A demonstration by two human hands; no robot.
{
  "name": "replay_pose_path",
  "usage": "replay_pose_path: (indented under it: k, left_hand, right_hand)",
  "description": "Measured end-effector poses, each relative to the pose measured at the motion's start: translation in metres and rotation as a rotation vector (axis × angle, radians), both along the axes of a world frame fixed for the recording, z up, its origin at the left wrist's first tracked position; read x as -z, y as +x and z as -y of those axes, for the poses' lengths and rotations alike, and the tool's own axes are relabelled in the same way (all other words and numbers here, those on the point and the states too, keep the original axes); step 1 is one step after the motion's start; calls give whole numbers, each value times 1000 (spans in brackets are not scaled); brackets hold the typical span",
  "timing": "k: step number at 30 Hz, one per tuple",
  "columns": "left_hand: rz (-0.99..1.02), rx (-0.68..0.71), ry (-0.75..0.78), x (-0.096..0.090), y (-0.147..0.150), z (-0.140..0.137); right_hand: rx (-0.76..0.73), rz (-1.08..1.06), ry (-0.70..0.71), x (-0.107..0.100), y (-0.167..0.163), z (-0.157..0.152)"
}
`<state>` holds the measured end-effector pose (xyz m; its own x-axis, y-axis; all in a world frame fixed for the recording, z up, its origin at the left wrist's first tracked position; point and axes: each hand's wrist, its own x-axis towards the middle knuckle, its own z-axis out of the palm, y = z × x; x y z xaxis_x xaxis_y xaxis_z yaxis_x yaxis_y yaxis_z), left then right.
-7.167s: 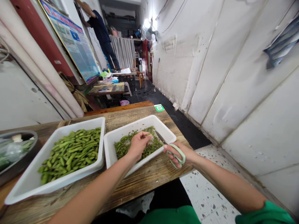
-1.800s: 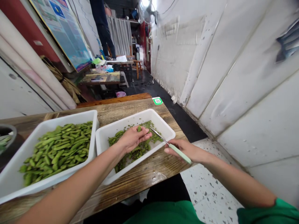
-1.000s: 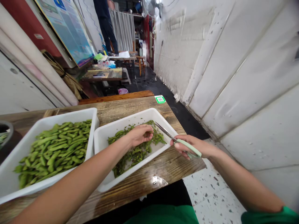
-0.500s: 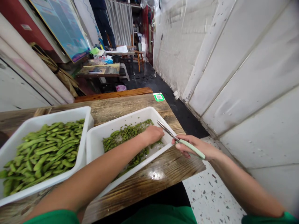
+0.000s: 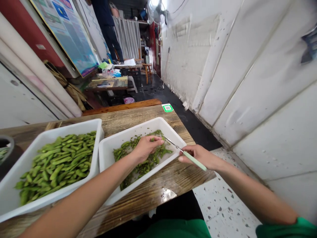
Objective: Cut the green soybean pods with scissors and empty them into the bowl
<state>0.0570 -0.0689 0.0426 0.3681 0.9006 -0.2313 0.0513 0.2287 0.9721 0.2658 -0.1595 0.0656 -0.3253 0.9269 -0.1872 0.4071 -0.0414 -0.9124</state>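
Observation:
My left hand (image 5: 146,148) is over the right white tub (image 5: 107,150), thumb and fingertips pinched on a green soybean pod (image 5: 162,139) that shows only in part. The tips of a pair of scissors (image 5: 192,160) with pale green handles reach that pod. My right hand (image 5: 198,156) is closed around the scissors at the tub's right rim, blades pointing up and left. Below my left hand, green pods and small trimmed bits (image 5: 146,168) lie on the tub's bottom. Another white tub (image 5: 97,148) on the left holds a heap of soybean pods (image 5: 63,158).
Both tubs stand on a wooden table (image 5: 170,178). A dark round container (image 5: 10,155) sits at the left edge. Beyond the table are a wooden bench (image 5: 123,107) and a cluttered low table (image 5: 109,82). A person (image 5: 109,29) stands farther back. A white wall (image 5: 247,99) runs along the right.
My left hand has moved left and turned, bringing its pinched fingertips to the scissor tips. The scissors have shifted slightly left and down. The view has tilted up a little.

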Motion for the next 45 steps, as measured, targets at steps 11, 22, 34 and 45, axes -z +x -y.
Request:
replay_pose_path:
  k: [11, 22, 34, 45]
  left_hand:
    - [21, -13, 25, 6, 2, 8]
    - [83, 28, 66, 5, 3, 6]
    - [414, -70, -206, 7, -7, -3]
    - [405, -44, -243, -4, -5, 4]
  right_hand:
    - [10, 235, 172, 8, 3, -2]
    - [19, 245, 176, 14, -2, -5]
    - [-39, -140, -221, -4, -15, 2]
    - [14, -174, -248, 1, -29, 1]
